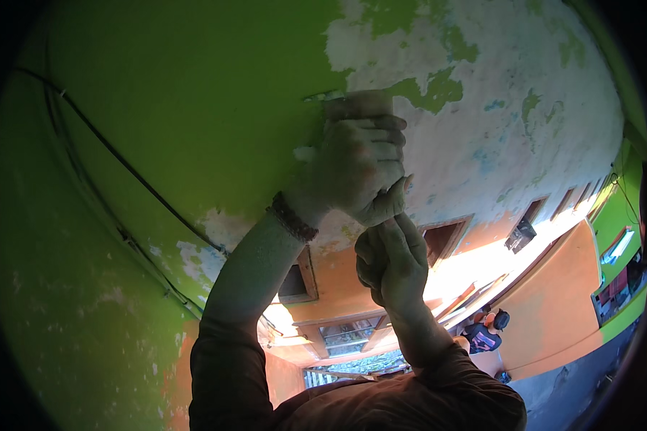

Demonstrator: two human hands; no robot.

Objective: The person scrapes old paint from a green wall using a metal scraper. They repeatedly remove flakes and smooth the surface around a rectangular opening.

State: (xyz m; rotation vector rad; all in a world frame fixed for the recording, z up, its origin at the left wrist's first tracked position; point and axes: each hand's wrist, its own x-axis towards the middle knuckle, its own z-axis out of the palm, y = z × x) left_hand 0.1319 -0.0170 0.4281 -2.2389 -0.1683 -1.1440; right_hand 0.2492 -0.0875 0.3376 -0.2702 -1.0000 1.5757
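Note:
My left hand (358, 167), with a dark beaded bracelet at its wrist, is closed around a flat, broad scraper-like tool (358, 105), most of it hidden by the fingers. The tool's flat end lies against a wall of green paint (221, 108), where a pale curled paint flake (323, 96) lifts beside it. Right of the tool the wall shows a bare whitish patch (517, 108) with scraps of green and blue. Just below, my right hand (391, 261) is curled, its fingertips at the lower side of my left hand; whether it grips anything is hidden.
Dark cables (135, 172) run along the green wall at left. Wood-framed openings (450, 240) sit in the orange lower part. At lower right a person in a dark cap and shirt (482, 336) is near an orange wall (550, 307).

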